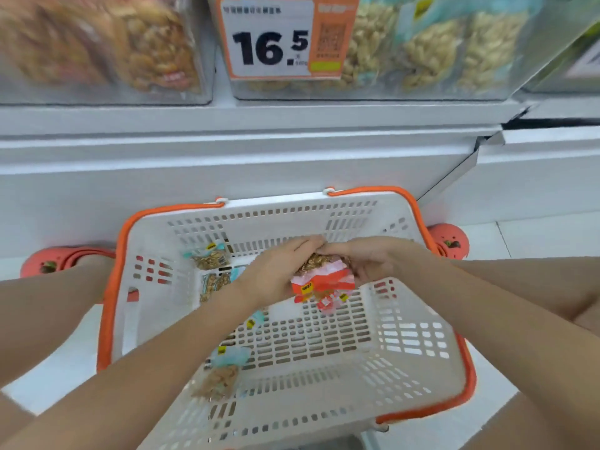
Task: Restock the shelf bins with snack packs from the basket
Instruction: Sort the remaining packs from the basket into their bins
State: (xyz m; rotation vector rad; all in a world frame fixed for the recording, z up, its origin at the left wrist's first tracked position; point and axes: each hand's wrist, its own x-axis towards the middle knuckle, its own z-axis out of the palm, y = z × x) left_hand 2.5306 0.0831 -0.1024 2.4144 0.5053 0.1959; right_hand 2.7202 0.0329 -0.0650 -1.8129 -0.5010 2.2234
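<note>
Both hands meet over the basket (422, 349): left hand (276, 271) and right hand (373, 261) clamp one red snack pack (319, 282) between them; teal packs (211, 258) lie at nine o'clock.

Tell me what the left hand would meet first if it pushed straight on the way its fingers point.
Probably the right hand, already meeting the left hand over the red-and-white snack packs.
</note>
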